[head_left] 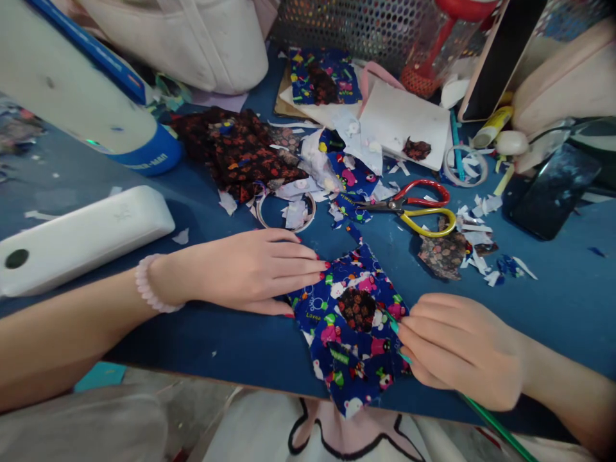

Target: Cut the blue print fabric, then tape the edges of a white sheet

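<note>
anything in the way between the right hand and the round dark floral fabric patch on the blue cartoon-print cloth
Nothing visible: only the thin green rod held in the right hand points over the blue cartoon-print cloth toward the round dark floral fabric patch. The left hand touches the cloth's left edge, clear of the patch.

This looks like a craft spot, whether in a home or a classroom cannot be told, shown by a blue worktop (231, 340) strewn with paper scraps (489, 205), brown floral cloth (245, 151) left of upper centre, blue printed cloth (353, 340) at lower centre and scissors (396, 204) right of centre.
</note>
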Tool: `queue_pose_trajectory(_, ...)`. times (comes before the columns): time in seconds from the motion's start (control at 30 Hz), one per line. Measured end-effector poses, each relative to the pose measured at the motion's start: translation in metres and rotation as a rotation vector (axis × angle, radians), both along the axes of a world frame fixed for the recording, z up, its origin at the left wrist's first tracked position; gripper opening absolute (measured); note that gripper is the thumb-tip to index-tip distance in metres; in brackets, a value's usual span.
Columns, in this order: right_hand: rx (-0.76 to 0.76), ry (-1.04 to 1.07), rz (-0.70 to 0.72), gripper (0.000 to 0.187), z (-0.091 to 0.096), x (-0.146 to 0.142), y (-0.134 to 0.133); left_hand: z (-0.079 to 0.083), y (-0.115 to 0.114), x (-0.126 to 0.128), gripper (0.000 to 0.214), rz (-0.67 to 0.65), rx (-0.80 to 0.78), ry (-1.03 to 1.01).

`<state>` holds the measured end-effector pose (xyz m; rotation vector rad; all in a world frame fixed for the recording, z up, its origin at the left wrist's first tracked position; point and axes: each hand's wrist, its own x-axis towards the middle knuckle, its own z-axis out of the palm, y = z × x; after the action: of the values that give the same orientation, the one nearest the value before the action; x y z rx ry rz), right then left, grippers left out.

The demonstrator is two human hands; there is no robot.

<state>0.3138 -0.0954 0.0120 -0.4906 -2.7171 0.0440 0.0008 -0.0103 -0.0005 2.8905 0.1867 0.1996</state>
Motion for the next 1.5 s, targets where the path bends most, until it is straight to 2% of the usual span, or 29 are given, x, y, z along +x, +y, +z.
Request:
queue_pose_trajectory(0.37,-0.172,-0.014,-0.076,0.012,0.010,-0.002,0.007,-0.001,0.001,0.000,0.039,-0.022,0.050,-0.038)
queue_pose_trajectory(0.67,-0.176,-0.042,-0.015,0.008,0.012,0.004,0.008,-0.001,0.001,0.000,0.040,-0.008,0.020,-0.037)
queue_pose_trajectory(0.93,-0.200,0.010,-0.054,0.015,0.008,0.001,0.009,0.000,0.001,0.001,0.040,-0.025,0.030,-0.061)
queue_pose_trajectory(1.1,-0.169,-0.027,-0.042,0.014,0.007,0.001,0.010,0.001,0.001,0.001,0.041,-0.003,-0.013,-0.048)
queue_pose_trajectory(1.3,-0.046,0.024,0.001,0.009,0.006,0.006,0.003,-0.001,0.002,0.001,0.040,-0.026,0.066,-0.035)
queue_pose_trajectory(1.5,-0.020,0.013,0.019,0.007,0.001,0.004,0.007,0.000,0.002,0.002,0.040,-0.043,0.118,-0.047)
